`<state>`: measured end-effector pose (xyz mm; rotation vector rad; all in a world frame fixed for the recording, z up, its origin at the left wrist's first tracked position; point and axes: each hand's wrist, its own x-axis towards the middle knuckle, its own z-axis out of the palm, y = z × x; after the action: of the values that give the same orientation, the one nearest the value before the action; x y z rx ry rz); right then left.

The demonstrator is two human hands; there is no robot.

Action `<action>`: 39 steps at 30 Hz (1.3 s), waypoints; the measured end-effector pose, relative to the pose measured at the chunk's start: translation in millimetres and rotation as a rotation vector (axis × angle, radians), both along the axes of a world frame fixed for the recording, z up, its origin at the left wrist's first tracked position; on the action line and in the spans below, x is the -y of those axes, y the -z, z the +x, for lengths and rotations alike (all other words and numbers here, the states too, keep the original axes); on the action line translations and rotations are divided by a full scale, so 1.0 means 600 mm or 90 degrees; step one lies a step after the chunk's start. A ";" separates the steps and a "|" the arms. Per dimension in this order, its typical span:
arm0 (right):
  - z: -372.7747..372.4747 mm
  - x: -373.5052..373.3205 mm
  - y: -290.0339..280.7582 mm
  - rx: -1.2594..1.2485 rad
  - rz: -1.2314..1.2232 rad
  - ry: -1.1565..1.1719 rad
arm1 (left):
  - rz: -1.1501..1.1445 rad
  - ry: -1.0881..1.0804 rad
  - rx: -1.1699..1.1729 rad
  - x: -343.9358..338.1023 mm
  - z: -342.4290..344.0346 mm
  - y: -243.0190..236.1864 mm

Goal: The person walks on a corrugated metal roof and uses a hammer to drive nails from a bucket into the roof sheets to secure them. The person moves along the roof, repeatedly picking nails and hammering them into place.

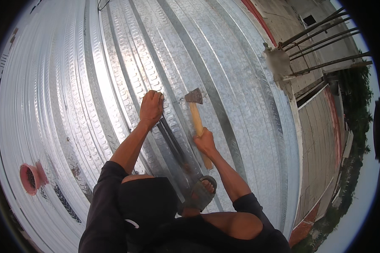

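My right hand (204, 142) is wrapped round the wooden handle of a hammer (196, 114), whose dark, wedge-shaped metal head is over the ribbed metal decking (249, 126). To the left of the hammer head, my left hand (151, 107) is down at a raised rib of the decking, its fingers closed. A small pale spot shows at its fingertips, too small to name. The hammer head is a short way to the right of these fingers, apart from them. Below the left hand, a dark groove runs along the sheet toward my sandalled foot (203, 192).
On the decking at far left sits a red bucket-like container (29, 179). Several steel bars (321, 52) stick out from a concrete stub (278, 63) at upper right. The decking's right edge borders a concrete wall (318, 156), with trees and sky beyond.
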<state>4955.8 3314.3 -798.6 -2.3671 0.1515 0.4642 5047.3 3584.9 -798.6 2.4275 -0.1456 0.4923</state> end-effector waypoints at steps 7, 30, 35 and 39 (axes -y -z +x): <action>0.169 -0.019 -0.305 0.174 0.269 0.086 | 0.011 -0.004 -0.021 -0.034 -0.035 0.002; 0.235 -0.028 -0.564 0.708 0.650 0.081 | 0.008 -0.003 -0.006 -0.021 -0.033 0.003; 0.060 0.002 -0.160 0.537 0.206 0.066 | -0.019 0.024 0.005 0.005 -0.015 -0.009; 0.081 -0.055 -0.041 0.041 0.049 -0.094 | 0.025 -0.012 0.004 -0.038 -0.001 -0.007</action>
<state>5004.3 3347.3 -774.3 -2.3242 -0.0704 0.4539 5046.5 3607.8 -794.5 2.4682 -0.1367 0.5103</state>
